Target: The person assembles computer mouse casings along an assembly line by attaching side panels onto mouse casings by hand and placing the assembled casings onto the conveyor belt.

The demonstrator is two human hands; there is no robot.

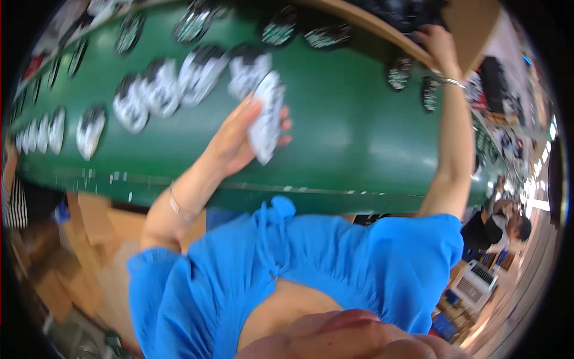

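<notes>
My left hand [239, 134] is closed round a white, narrow, shoe-shaped piece [267, 122] with grey markings, held tilted above the green work surface [335, 143]. Motion blurs it, so its exact kind is unclear. Just behind it lies a white piece with a dark end [248, 66], one of several similar ones in a row to the left. My right arm stretches to the far right, where my right hand [439, 48] reaches over a brown edge [391, 30] to dark items [406, 12]. Its fingertips are partly hidden and blurred among them.
Dark shoe-shaped pieces with pale green patterns [327, 37] line the far side of the surface. Two more [429, 94] lie near my right forearm. Brown cardboard [89, 239] lies below at left. Another person [499, 227] is at the far right; a striped garment [17, 203] shows at left.
</notes>
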